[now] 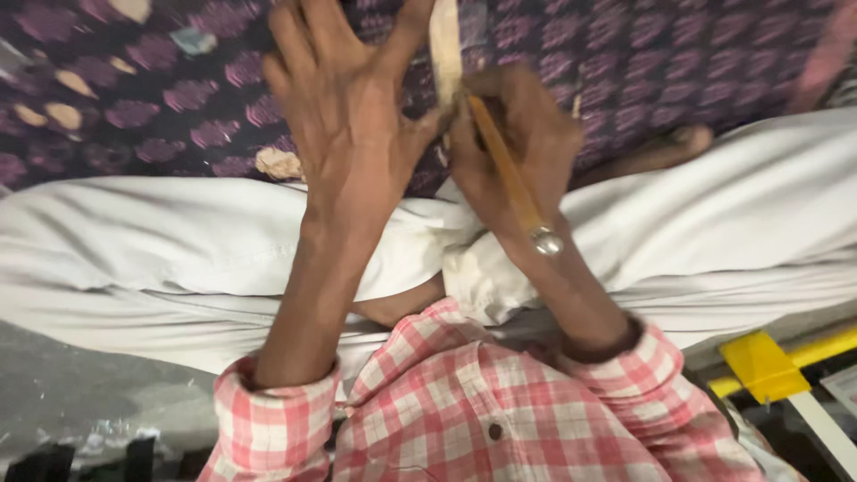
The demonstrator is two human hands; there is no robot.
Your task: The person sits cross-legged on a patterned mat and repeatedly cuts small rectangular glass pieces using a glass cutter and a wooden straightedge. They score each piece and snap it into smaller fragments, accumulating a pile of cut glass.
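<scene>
Pencil (504, 165), orange with a metal end, is gripped in the closed right hand (513, 147) at upper centre of the frame, its tip set against a pale strip (445, 45), perhaps wood. The left hand (344, 107) is spread flat, fingers apart, on the purple cloth (669, 62) beside it, apparently as a steadying weight.

A dark cloth (678, 62) with rows of purple blotches fills the picture from ten to two o'clock, with pale tan scraps (278, 163) on it at ten. The trousers (741, 214) across the middle are off-white. The pencil (506, 170) near centre is orange-brown with a silver end. At six, the shirt (464, 411) is red-and-white checked. A yellow tool (763, 364) sits at four.
</scene>
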